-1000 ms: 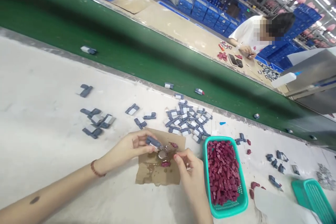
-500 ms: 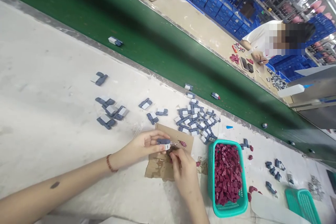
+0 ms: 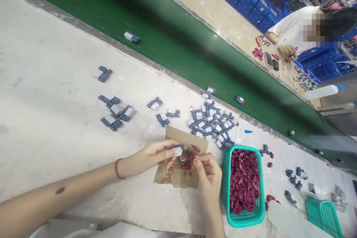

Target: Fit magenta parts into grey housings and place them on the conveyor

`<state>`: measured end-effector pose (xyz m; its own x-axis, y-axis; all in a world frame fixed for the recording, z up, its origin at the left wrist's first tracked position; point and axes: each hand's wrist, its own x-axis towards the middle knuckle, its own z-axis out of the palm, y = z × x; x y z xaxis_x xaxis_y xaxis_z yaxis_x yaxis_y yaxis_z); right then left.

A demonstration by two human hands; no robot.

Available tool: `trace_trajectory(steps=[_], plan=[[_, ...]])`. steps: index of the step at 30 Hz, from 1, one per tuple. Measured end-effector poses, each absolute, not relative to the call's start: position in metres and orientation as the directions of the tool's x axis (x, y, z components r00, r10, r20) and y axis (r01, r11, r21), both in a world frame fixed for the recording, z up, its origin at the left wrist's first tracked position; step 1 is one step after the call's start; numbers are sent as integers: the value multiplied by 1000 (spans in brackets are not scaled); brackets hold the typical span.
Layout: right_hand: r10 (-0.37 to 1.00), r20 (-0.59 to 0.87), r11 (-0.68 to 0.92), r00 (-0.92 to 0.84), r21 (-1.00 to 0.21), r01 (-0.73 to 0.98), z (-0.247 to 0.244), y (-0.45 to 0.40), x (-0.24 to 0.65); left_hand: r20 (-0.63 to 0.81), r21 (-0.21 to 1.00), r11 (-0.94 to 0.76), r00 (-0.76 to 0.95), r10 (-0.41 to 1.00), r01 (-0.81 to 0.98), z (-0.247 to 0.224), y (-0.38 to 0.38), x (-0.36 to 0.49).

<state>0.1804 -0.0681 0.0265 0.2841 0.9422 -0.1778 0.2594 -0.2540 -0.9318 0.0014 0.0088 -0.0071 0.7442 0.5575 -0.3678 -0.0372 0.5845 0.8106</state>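
- Pinching blue-grey part (image 3: 177, 151) in left fingers (image 3: 166, 154), pointing it lengthwise toward right fingers (image 3: 198, 163).
- Pressing these together beside round cap (image 3: 183, 157), possibly holding something; cannot tell.

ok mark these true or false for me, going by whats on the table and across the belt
1. The left hand holds a blue-grey and white part. True.
2. The green basket of red pieces stands to the left of the cardboard. False: it stands to the right.
3. The small blue tip lies on the green belt. False: it lies on the white table.
4. The person across the belt wears a white top. True.
5. The cardboard is clean and dry-looking all over. False: it has dark, wet-looking patches.
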Motion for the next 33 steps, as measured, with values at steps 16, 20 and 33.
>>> trace_trajectory(steps=[16, 20, 33], plan=[[960, -265, -274, 94, -957, 94, 33, -57, 172, -276, 882, 468, 856, 436, 46, -5, 7, 0], [961, -270, -275, 52, -939, 207, 36, -57, 171, -276, 905, 417, 864, 421, 85, -3, 9, 0], [987, -117, -153, 108, -892, 426, 53, -80, 199, -276, 961, 152, 765, 582, 230, -3, 3, -2]])
